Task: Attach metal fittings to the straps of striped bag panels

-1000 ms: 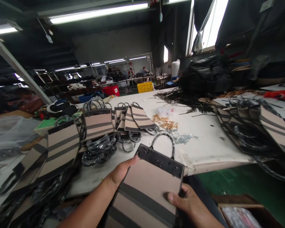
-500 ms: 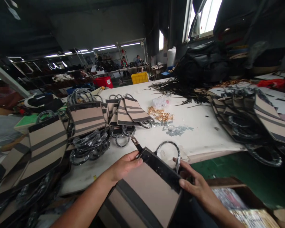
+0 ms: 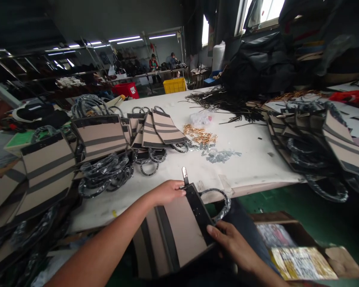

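A handbag panel [image 3: 184,229], beige with dark stripes and a black top band, is between my two hands. My left hand [image 3: 167,192] pinches its upper left corner, thumb on the beige face. Beside that hand a short strap with a metal tip [image 3: 184,175] sticks up past the edge. My right hand [image 3: 227,239] grips the band's other end, thumb in front and fingers partly hidden behind. A plastic-wrapped ring handle [image 3: 226,207] loops out from the band over the table edge. The panel's lower part lies in shadow.
Stacks of similar panels [image 3: 101,137] with wrapped handles fill the table's left; more panels [image 3: 342,139] lie at right. Gold metal pieces [image 3: 202,135], grey strips [image 3: 223,155] and black cords [image 3: 224,105] lie on the white table [image 3: 251,159]. An open carton [image 3: 275,217] stands below right.
The panel has turned clockwise and its right end has dropped, my right hand moving down and left with it. The handle swings further out to the right. The camera view has shifted slightly.
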The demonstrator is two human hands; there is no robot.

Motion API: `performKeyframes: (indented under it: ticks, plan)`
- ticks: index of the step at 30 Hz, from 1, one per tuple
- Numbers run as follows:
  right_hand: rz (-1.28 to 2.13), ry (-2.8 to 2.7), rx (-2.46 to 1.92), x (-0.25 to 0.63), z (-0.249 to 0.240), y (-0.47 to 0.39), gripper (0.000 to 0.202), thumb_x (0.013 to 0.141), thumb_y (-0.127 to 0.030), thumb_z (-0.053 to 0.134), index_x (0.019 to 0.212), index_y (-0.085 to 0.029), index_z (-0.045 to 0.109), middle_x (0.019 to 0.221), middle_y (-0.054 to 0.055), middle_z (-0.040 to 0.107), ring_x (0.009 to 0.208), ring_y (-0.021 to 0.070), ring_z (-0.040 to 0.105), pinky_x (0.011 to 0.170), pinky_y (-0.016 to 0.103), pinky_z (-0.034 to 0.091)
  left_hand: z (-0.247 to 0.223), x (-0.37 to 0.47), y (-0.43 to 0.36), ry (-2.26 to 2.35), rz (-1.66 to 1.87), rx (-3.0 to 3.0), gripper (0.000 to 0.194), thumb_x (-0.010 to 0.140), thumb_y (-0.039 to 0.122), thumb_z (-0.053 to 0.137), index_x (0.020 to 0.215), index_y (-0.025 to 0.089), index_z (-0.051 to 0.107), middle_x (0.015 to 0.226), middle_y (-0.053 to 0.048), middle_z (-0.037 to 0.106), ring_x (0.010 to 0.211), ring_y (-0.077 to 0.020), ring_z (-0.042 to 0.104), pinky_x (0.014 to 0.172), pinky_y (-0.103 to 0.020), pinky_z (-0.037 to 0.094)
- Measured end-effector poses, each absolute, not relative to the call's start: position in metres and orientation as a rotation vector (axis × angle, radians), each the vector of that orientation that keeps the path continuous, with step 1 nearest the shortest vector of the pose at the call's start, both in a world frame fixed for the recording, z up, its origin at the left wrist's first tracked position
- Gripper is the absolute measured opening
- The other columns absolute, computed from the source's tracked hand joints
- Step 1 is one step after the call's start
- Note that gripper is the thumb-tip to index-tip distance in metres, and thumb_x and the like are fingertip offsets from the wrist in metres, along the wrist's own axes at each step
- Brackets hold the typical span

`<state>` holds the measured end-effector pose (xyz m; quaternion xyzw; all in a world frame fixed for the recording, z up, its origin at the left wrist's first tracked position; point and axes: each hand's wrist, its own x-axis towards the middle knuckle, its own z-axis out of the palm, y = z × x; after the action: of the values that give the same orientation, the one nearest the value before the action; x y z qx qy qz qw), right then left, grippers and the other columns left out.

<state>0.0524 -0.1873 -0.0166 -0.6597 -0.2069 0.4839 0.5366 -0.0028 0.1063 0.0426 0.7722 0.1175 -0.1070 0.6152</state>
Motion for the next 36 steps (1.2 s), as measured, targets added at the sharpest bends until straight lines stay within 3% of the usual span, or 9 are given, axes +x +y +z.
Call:
performKeyframes:
  ticks: [3,11,16,18,21,25,28,32,36]
  plan:
    - [1.169,-0.459,-1.577,0.058,-0.025,-0.185,0.068,0.086,-0.082,0.062,0.091,-0.014,0.069,0.067,-0.002,0.056,0.050,0.0101,0.048,0.048,0.022,0.036,0.026,0.009,0.108,0.269,-0.288,1.824,0.039,0.082,0.043,0.072,0.106,0.012,0.075,0.097,-0.006,0.076,0.088,-0.0223,0.066,0.081,-0.029,0.048]
    - [1.111,-0.593,-1.787,0.077,-0.010,-0.189,0.066,0.093,-0.079,0.054,0.085,-0.015,0.069,0.058,-0.001,0.058,0.055,0.0149,0.056,0.052,0.024,0.038,0.011,0.022,0.115,0.341,-0.225,1.914,0.032,0.078,0.041,0.068,0.091,0.013,0.074,0.080,0.000,0.067,0.075,-0.0180,0.058,0.069,-0.026,0.042]
    - [0.660,-0.812,-2.110,0.099,0.021,-0.198,0.047,0.095,-0.064,0.062,0.101,-0.021,0.081,0.093,0.008,0.080,0.083,0.0259,0.074,0.073,0.031,0.056,0.009,0.029,0.121,0.337,-0.235,1.984,0.029,0.075,0.040,0.068,0.088,0.015,0.075,0.080,0.001,0.068,0.078,-0.0194,0.060,0.070,-0.026,0.042]
    - [0.415,-0.970,-2.133,0.110,0.031,-0.190,0.038,0.097,-0.056,0.062,0.101,-0.024,0.082,0.101,0.008,0.080,0.091,0.0266,0.075,0.082,0.033,0.058,0.009,0.031,0.123,0.348,-0.247,2.026,0.029,0.074,0.039,0.068,0.088,0.016,0.077,0.079,0.001,0.069,0.076,-0.0193,0.061,0.068,-0.026,0.041]
    - [0.197,-1.238,-2.136,0.126,0.036,-0.159,0.032,0.099,-0.042,0.062,0.121,-0.025,0.079,0.120,0.008,0.076,0.089,0.0231,0.076,0.083,0.033,0.060,0.014,0.032,0.122,0.354,-0.260,2.102,0.026,0.075,0.036,0.067,0.090,0.018,0.079,0.078,0.002,0.070,0.075,-0.0187,0.062,0.066,-0.025,0.041]
    - [0.256,-1.538,-2.194,0.140,0.026,-0.112,0.039,0.095,-0.031,0.069,0.133,-0.027,0.073,0.139,0.006,0.067,0.077,0.0164,0.075,0.080,0.032,0.062,0.025,0.027,0.114,0.398,-0.245,2.216,0.025,0.080,0.031,0.065,0.097,0.022,0.081,0.080,0.003,0.073,0.075,-0.0179,0.064,0.065,-0.025,0.041]
    - [0.264,-1.651,-2.232,0.144,0.015,-0.100,0.043,0.096,-0.033,0.070,0.139,-0.027,0.070,0.142,0.006,0.066,0.082,0.0176,0.075,0.082,0.032,0.062,0.031,0.020,0.104,0.525,-0.194,2.297,0.024,0.083,0.035,0.068,0.102,0.026,0.081,0.081,0.002,0.074,0.075,-0.0197,0.066,0.065,-0.026,0.041]
    - [0.228,-1.740,-2.312,0.147,0.010,-0.105,0.052,0.099,-0.036,0.064,0.151,-0.029,0.061,0.145,0.007,0.064,0.087,0.0204,0.076,0.080,0.034,0.062,0.030,0.004,0.081,0.762,0.017,2.416,0.032,0.091,0.039,0.069,0.120,0.025,0.075,0.107,-0.006,0.077,0.103,-0.0294,0.068,0.085,-0.037,0.049]
    - [0.275,-1.786,-2.346,0.149,0.015,-0.103,0.052,0.102,-0.040,0.061,0.153,-0.028,0.058,0.146,0.008,0.062,0.094,0.0234,0.076,0.080,0.035,0.062,0.011,-0.022,0.046,0.691,0.537,2.718,0.032,0.098,0.026,0.064,0.130,0.023,0.069,0.132,-0.010,0.070,0.124,-0.0309,0.059,0.107,-0.048,0.046]
